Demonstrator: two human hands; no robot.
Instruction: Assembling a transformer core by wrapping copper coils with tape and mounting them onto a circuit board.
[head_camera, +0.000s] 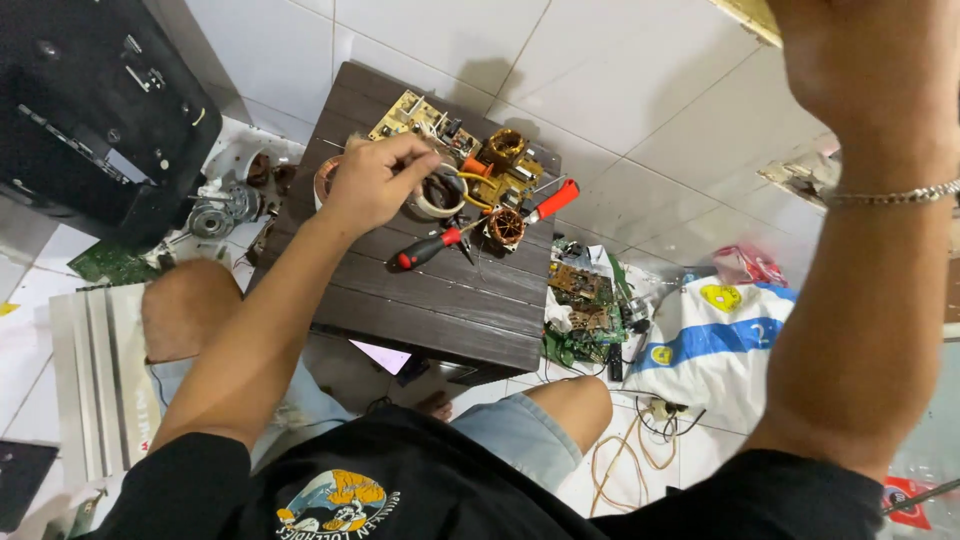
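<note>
My left hand is out over the dark counter, fingers pinched together on something thin; I cannot tell what, since my knuckles hide it. Just to its right, touching or nearly so, lies a white roll of tape, and past that the yellowish circuit board with its copper coil. The red-handled screwdriver lies just below my hand, its long axis running from lower left up to the right, handle toward me. A second copper coil and a red-handled tool sit further right. My left hand is far nearer all this. My right hand is raised high, clear of the counter, seen from behind, so I cannot tell its grip. On the floor to the right lies a white sack with a blue band and yellow round marks.
</note>
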